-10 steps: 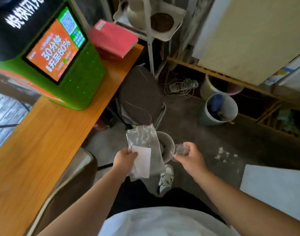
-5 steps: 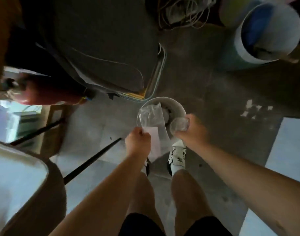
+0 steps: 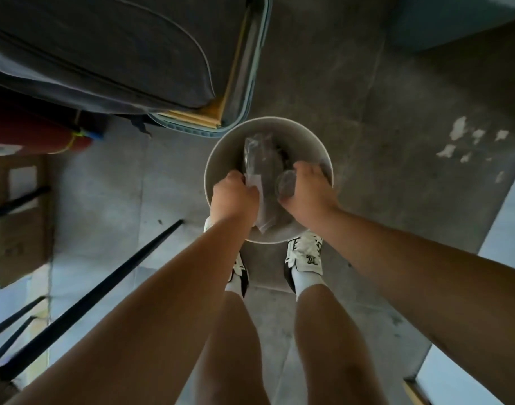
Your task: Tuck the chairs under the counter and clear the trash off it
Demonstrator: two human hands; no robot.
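Since the earlier frame you have bent lower and both hands have come down into the mouth of the white bin (image 3: 221, 159), which now sits in the middle of the frame, just above your shoes. Your left hand (image 3: 234, 195) is closed on the clear plastic bag (image 3: 257, 154) with the white paper slip (image 3: 263, 220); the fingers are wrapped tight around it, and the bag already hangs inside the rim. Your right hand (image 3: 307, 191) is closed around the small clear cup (image 3: 287, 184), held on its side just over the opening.

To do this step well, I think you should open both hands only when the trash is fully below the rim, because the light bag can catch on the edge and slide out to the floor. Let the cup fall after the bag, so it presses the bag down. The chair (image 3: 104, 48) stands in the upper left, touching or nearly touching the bin. The counter is not in view now.
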